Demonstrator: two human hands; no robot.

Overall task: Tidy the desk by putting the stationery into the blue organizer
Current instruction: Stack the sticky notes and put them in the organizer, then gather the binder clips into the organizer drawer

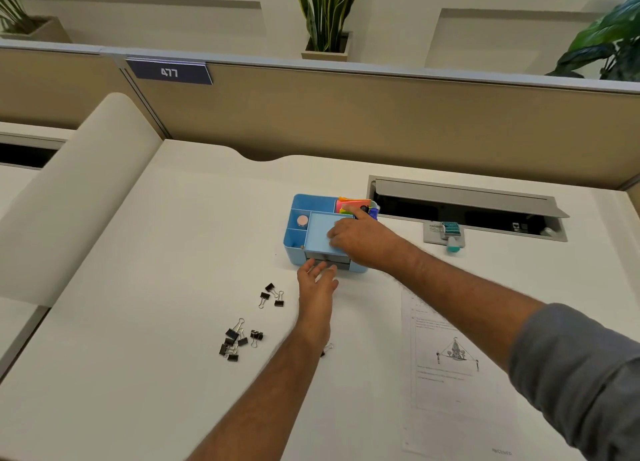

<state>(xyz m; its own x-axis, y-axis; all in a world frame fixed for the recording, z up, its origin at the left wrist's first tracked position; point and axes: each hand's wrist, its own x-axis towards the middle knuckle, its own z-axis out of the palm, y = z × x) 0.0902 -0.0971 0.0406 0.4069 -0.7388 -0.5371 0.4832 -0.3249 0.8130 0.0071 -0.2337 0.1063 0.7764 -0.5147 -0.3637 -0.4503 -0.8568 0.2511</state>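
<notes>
The blue organizer (298,218) stands mid-desk, with coloured sticky notes (349,204) in its back right compartment and a small pink round object (302,220) in a left one. My right hand (360,242) lies flat on the organizer's top tray, fingers spread, index finger stretched toward the sticky notes. My left hand (317,282) is open at the organizer's front, its fingertips at the grey drawers (327,258). Black binder clips lie loose on the desk: a small group (272,295) left of my left hand and a larger pile (239,339) nearer to me.
A printed sheet (446,356) with a drawing lies to the right under my right forearm. A teal correction tape and a grey pad (445,233) sit beside an open cable hatch (467,204). A beige partition (346,114) bounds the desk's far edge.
</notes>
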